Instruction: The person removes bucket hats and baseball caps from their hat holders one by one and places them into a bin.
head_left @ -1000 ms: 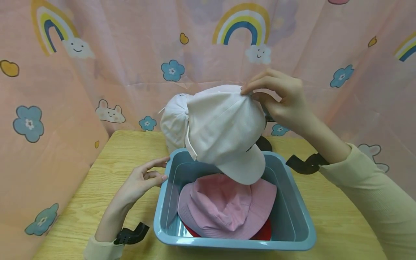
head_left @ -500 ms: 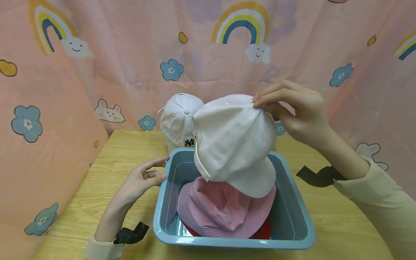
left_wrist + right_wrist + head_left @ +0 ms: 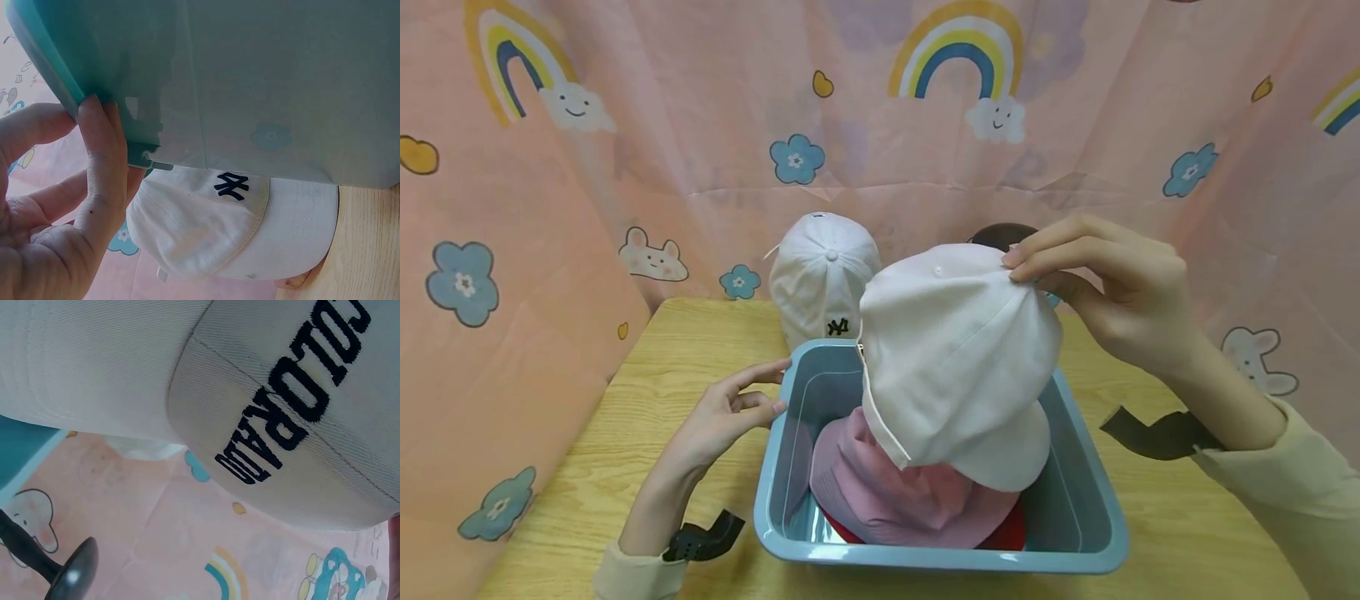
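Observation:
A white baseball cap (image 3: pixel 958 358) hangs over the tub, its brim tilted down; dark lettering (image 3: pixel 290 394) on its front shows in the right wrist view. My right hand (image 3: pixel 1120 292) pinches the top of its crown between thumb and fingers. The blue plastic tub (image 3: pixel 940 560) holds a pink bucket hat (image 3: pixel 880 492), partly hidden by the cap. Under that hat, something red (image 3: pixel 1009 533) peeks out. At the tub's left rim, my left hand (image 3: pixel 722 417) grips the edge with thumb and fingers, as the left wrist view (image 3: pixel 87 181) also shows.
Behind the tub stands another white cap (image 3: pixel 826 271) with a small black logo. A dark rounded thing (image 3: pixel 1003 236) shows behind the held cap. The wooden table (image 3: pixel 700 333) meets a pink patterned curtain (image 3: pixel 700 100) at the back and left.
My right hand has moved right, down and nearer with the white cap, lowering it over the pink bucket hat. The rear cap and its logo have come into view. My left hand stays put.

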`<state>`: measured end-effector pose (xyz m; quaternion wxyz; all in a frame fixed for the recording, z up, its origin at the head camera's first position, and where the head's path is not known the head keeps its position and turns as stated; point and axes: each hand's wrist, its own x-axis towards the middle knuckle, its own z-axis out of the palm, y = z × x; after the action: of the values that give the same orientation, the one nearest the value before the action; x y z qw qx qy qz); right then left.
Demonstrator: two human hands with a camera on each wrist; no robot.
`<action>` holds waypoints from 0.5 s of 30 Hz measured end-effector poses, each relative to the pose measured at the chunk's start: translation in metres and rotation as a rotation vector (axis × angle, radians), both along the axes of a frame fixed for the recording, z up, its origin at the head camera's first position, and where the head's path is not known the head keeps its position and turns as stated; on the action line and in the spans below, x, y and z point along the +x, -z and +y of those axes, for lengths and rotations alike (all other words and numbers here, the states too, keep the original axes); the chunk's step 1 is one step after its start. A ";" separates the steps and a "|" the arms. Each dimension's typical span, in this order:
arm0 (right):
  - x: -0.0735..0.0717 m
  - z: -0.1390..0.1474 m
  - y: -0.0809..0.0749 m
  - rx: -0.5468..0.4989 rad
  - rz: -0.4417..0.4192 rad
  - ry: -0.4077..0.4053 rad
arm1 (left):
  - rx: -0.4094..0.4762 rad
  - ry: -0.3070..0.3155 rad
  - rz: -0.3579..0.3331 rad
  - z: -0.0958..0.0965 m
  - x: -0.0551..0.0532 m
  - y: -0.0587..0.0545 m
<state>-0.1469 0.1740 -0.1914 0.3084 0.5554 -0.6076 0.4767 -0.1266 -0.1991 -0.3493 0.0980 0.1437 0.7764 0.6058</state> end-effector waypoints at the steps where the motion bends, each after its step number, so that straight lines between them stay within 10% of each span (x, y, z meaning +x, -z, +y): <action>1: 0.001 0.000 0.001 0.000 0.003 -0.002 | 0.002 0.001 0.000 0.000 0.000 0.000; 15: 0.011 0.002 0.019 0.075 0.021 -0.040 | 0.015 0.002 0.003 0.000 0.000 0.000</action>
<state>-0.1356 0.1761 -0.2103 0.2840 0.5836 -0.6107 0.4537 -0.1266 -0.1988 -0.3490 0.0964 0.1459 0.7718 0.6114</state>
